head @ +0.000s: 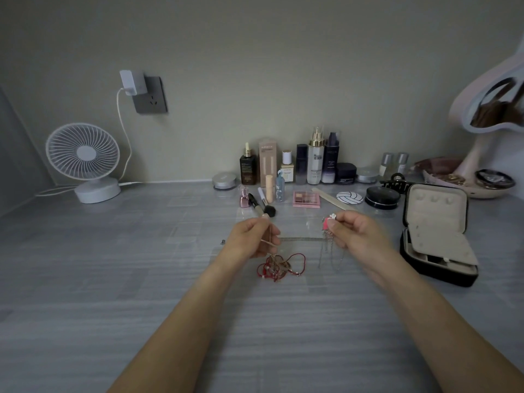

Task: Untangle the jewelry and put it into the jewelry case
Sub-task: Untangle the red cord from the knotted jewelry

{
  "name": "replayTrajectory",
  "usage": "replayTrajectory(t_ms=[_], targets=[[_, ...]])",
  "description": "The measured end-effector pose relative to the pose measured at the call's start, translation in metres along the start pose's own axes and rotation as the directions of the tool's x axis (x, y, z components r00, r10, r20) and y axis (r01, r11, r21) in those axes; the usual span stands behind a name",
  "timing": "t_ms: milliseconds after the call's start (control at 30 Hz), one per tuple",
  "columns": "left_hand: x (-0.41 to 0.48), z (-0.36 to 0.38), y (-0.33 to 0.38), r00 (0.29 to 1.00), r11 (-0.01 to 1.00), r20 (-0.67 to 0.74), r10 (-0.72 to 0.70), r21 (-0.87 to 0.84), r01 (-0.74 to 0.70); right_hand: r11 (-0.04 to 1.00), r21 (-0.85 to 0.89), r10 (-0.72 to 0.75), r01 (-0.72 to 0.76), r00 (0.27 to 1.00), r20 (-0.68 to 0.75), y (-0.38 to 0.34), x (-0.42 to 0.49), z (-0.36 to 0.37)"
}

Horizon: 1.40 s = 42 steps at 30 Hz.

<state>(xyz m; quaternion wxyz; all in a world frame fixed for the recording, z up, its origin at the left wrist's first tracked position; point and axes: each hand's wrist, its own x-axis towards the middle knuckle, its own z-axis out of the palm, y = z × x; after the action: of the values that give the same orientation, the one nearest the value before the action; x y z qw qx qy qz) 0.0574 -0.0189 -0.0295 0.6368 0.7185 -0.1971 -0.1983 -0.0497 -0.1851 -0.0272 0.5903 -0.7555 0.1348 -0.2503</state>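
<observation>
Jewelry chain [300, 239], fine and metallic, stretches straight between two raised hands over the grey, streaked tabletop [113, 265]. At its left end the left hand [252, 239] pinches a thin strand. Below that hand, one knotted tangle [279, 266] of red cord loops and fine links droops to the table. The right hand [357, 236] pinches a pink-and-white charm [329, 221], and slim silver strands [331, 255] dangle beneath it. Furthest right sits one open jewelry case [436, 234], rectangular, black outside and beige-lined.

Grey table [113, 265]: white fan [85, 160] left, cosmetic bottles [314, 163] back centre, pink palette [306, 199], red jewelry tangle [279, 266] mid-frame, open jewelry case [436, 231] right.
</observation>
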Motion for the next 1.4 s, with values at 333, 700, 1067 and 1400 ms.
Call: replayTrajectory(t_ms=[333,700,1067,1400], targets=[[0.000,-0.002,0.003,0.995,0.992,0.062,-0.083,-0.090,0.088,0.929,0.371,-0.017,0.016,1.000,0.000,-0.001,0.003,-0.004],[0.004,0.002,-0.020,0.980,0.700,0.166,0.111,0.686,-0.196,0.872,0.485,-0.099,0.066,0.994,0.045,-0.009,0.003,-0.007],[-0.004,0.002,-0.008,0.953,0.782,0.291,0.090,0.571,-0.248,0.841,0.537,-0.089,0.063,0.996,0.024,-0.020,0.004,-0.011],[-0.002,0.015,-0.025,0.920,0.617,0.381,0.094,0.703,-0.354,0.937,0.349,-0.014,-0.009,0.998,0.062,-0.016,0.002,-0.022]])
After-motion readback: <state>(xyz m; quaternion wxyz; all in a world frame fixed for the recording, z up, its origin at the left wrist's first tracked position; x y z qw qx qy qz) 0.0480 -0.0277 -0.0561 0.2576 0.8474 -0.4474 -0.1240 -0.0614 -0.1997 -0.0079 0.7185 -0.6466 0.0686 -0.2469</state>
